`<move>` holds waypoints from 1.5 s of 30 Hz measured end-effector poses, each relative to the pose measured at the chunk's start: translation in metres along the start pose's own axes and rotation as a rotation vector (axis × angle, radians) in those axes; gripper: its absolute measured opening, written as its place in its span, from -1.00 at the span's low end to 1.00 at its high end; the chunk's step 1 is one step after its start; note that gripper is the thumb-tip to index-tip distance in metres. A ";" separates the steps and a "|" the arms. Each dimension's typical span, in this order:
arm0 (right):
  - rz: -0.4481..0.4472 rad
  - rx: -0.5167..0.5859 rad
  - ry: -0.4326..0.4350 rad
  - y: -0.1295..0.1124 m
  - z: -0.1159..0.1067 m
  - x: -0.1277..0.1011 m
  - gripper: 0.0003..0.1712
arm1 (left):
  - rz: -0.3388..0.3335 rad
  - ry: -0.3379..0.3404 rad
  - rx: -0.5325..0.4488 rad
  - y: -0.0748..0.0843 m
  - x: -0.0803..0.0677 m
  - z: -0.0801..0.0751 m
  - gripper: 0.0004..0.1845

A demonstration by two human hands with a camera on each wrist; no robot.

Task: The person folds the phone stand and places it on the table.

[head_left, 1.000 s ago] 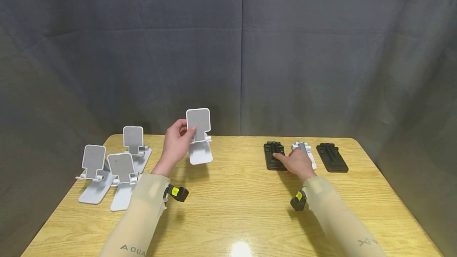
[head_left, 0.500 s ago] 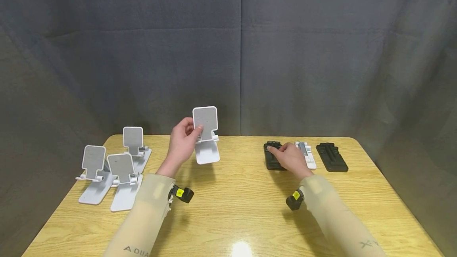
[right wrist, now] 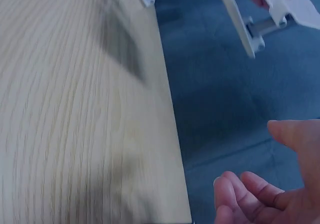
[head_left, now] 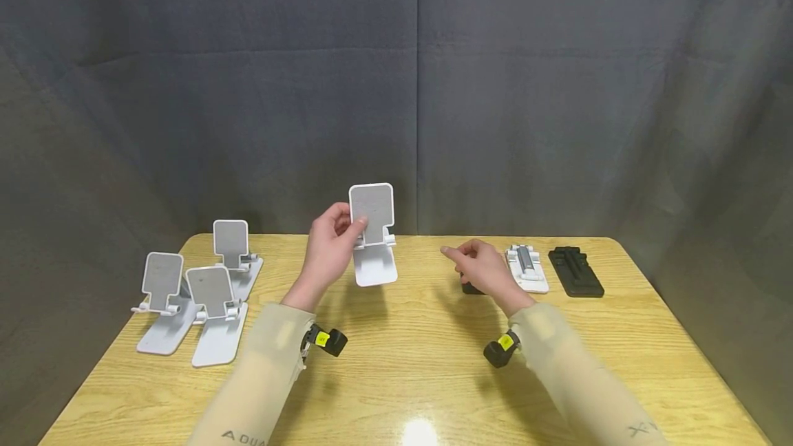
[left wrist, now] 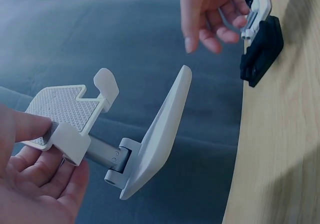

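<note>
My left hand pinches a white phone stand by the side of its grey-padded plate, thumb in front and fingers behind. The stand is unfolded and held above the table, its base hanging below, as the left wrist view also shows from the side. My right hand holds nothing; its thumb and loosely bent fingers are apart in the right wrist view. It hovers over a folded black phone stand, hiding most of it. Beside that lie a folded white phone stand and another folded black phone stand.
Three unfolded white phone stands, at the back, the far left and nearer the front, stand close together on the left of the wooden table. A dark grey curtain hangs behind the table's back edge.
My left hand has carried the white phone stand to the right. My right hand has moved left from over the folded white stand, uncovering it, toward the held stand.
</note>
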State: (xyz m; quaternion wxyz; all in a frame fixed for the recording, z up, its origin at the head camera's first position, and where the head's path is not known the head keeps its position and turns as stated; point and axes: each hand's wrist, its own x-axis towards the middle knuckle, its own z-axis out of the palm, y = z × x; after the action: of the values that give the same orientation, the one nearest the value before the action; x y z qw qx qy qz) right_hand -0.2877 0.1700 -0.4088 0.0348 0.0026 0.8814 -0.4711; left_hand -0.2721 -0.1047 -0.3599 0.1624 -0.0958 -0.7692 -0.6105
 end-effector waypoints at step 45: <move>-0.175 0.390 -0.350 -0.035 0.035 -0.029 -0.46 | 0.083 -0.056 -0.088 0.015 -0.007 0.045 -0.81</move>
State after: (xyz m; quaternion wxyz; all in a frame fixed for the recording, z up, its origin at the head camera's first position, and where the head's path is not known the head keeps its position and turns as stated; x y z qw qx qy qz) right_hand -0.2579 0.1225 -0.3972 0.1444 -0.1484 0.7513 -0.6266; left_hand -0.2664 -0.0572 -0.3583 0.1616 -0.1516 -0.7411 -0.6338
